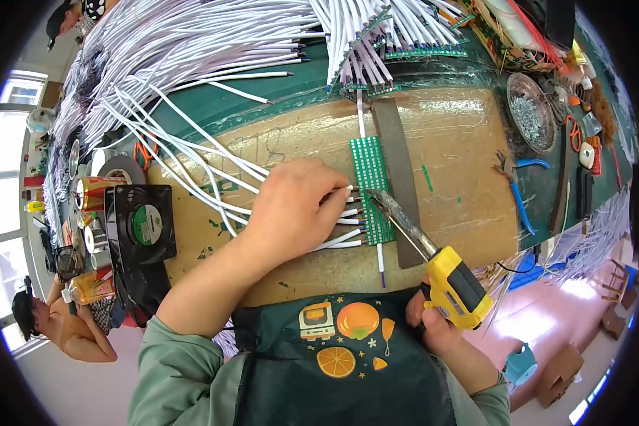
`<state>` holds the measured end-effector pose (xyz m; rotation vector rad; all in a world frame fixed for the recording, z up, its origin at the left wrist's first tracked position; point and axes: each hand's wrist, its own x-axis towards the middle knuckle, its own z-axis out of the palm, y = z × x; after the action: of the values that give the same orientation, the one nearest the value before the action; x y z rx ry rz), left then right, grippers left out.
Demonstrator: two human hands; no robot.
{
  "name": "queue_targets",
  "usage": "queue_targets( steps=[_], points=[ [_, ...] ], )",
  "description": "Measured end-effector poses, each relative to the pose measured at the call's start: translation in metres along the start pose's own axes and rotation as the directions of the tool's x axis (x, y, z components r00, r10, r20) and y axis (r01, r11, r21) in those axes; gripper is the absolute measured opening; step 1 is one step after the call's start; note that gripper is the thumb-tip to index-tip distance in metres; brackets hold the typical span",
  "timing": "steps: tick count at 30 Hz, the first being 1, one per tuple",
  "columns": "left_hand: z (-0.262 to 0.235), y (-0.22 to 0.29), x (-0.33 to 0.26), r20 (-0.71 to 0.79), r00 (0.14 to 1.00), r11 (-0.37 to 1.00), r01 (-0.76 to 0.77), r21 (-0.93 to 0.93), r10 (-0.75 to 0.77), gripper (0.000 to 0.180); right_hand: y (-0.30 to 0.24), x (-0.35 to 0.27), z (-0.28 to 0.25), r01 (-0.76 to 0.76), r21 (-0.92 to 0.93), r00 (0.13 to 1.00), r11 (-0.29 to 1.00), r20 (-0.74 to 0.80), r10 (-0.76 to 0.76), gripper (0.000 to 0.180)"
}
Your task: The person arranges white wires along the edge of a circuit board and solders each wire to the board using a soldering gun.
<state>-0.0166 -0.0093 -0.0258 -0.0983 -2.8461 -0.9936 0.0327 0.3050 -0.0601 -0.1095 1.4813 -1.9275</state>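
Note:
My left hand [295, 202] is closed, pinching the end of a white cable [348, 188] against the left edge of a green circuit board strip [367, 162]. More white cables run under and below this hand, their stripped ends near the board's lower left edge. In my right hand [437, 330] is a yellow and black soldering gun [461, 287]. Its tip points up and left and reaches the board close to the pinched cable end; whether they touch is too small to tell. A dark flat bar [399, 163] lies along the board's right side.
The brown work board [461, 142] lies on a green table. White cables [192, 42] and finished-looking board bundles [419, 50] are heaped at the back. A black fan [140, 224] stands left. Blue-handled pliers [522, 206] and a metal bowl [531, 113] lie right. Another person [78, 330] sits left.

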Motion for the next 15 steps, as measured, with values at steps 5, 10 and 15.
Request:
queue_targets(
  steps=[5, 10, 15],
  points=[
    [0.0057, -0.0021, -0.0006, -0.069, 0.994, 0.996, -0.084, 0.0, 0.084, 0.006, -0.0003, 0.0041, 0.001, 0.007, -0.055, 1.0, 0.998, -0.002, -0.007, 0.064],
    [0.0054, -0.0035, 0.0002, -0.06, 0.99, 0.991, -0.128, 0.047, 0.131, 0.006, 0.0005, 0.0059, 0.0009, 0.042, -0.055, 0.999, 0.998, -0.011, -0.043, 0.062],
    [0.0058, -0.0025, 0.0003, -0.075, 0.993, 0.996, -0.091, -0.015, 0.09, 0.006, -0.0008, 0.0063, 0.0018, 0.048, -0.032, 0.999, 0.998, -0.003, -0.048, 0.059]
  ],
)
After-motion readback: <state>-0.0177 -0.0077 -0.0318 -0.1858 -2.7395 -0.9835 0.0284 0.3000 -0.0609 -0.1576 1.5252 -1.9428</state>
